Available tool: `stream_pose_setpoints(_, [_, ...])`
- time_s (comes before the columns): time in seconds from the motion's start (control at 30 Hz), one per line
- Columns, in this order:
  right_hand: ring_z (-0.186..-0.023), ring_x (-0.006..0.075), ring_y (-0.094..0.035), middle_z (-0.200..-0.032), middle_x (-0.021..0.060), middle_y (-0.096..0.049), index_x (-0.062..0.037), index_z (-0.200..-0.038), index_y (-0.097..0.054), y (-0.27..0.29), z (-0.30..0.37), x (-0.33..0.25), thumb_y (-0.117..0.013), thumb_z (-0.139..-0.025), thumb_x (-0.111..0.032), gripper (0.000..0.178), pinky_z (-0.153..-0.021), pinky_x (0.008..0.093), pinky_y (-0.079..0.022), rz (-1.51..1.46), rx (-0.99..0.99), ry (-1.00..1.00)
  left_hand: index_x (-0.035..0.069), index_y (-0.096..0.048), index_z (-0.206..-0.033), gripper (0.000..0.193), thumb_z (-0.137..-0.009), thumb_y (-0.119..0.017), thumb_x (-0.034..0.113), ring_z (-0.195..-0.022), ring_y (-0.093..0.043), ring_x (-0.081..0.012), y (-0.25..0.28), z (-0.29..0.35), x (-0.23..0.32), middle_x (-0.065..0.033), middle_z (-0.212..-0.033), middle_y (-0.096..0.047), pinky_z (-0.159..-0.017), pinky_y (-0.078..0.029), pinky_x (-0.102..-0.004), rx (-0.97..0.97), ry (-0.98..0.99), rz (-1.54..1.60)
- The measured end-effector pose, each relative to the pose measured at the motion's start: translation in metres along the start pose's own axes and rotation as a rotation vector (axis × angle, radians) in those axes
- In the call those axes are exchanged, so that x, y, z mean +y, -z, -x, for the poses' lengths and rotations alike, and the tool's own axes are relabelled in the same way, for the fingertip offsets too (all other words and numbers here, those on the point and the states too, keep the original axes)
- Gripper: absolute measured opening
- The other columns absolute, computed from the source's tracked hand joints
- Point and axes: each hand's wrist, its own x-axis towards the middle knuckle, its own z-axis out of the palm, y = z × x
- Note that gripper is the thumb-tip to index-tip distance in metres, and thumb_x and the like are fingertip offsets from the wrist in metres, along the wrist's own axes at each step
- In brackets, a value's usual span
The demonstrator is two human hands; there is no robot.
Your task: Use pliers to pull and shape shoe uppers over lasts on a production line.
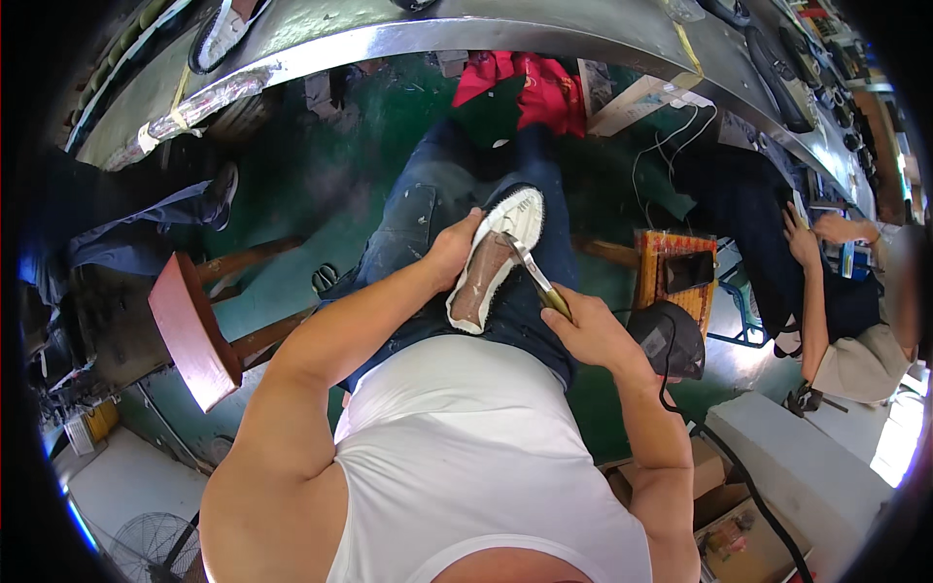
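A shoe upper [523, 216] lies sole-side up across my lap, without an outsole. Its turned-in edge is white and pleated, around a brown insole [484, 270]. My left hand [455, 249] is closed around the shoe's left side, near its middle. In my right hand [585, 328] is a hand tool with a bent metal shank [528, 264] and an olive-brown handle [556, 303]. The metal tip rests at or just over the insole's toe-side end; whether it touches cannot be made out.
A metal-topped workbench [428, 37] curves ahead, with shoes on it. A wooden stool [199, 330] stands at left. At right are an orange woven seat [653, 262] holding a phone [688, 272], a dark cap-like object [669, 340], a black cable, and a seated co-worker [865, 364].
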Motion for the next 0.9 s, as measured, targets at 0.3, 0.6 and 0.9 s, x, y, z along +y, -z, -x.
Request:
stream_pose_setpoints(0.3, [-0.096, 0.0446, -0.061, -0.098, 0.0282, -0.063, 0.0030, -0.117, -0.057, -0.001, -0.018, -0.017, -0.058, -0.091, -0.019, 0.034, -0.084, 0.0463, -0.049, 0.056, -0.126, -0.121, 0.000, -0.052, -0.135, 0.050, -0.105, -0.029, 0.033, -0.126, -0.050, -0.0221, -0.015, 0.016, 0.000, -0.0152, -0.136, -0.055, -0.107, -0.034, -0.0307, 0.117, -0.191, -0.293])
stream_pose_setpoints(0.6, [-0.071, 0.0159, -0.060, -0.088, 0.0081, -0.059, 0.0009, -0.102, -0.059, 0.039, -0.031, -0.049, -0.062, -0.091, -0.017, 0.021, -0.063, 0.0299, -0.056, -0.124, -0.394, -0.447, 0.002, -0.050, -0.138, 0.054, -0.106, -0.030, 0.040, -0.125, -0.049, -0.0214, -0.005, 0.010, -0.017, -0.0144, -0.136, -0.054, -0.107, -0.034, -0.0301, 0.153, -0.285, -0.450])
stream_pose_setpoints(0.9, [-0.084, 0.0455, -0.062, -0.090, 0.0283, -0.065, 0.0047, -0.091, -0.062, 0.004, -0.058, -0.034, -0.060, -0.093, -0.029, 0.034, -0.075, 0.0481, -0.050, 0.197, -0.178, -0.097, 0.000, -0.049, -0.137, 0.059, -0.104, -0.034, 0.046, -0.125, -0.050, -0.0227, 0.003, 0.027, -0.006, -0.0150, -0.134, -0.055, -0.107, -0.036, -0.0316, 0.260, 0.011, -0.138])
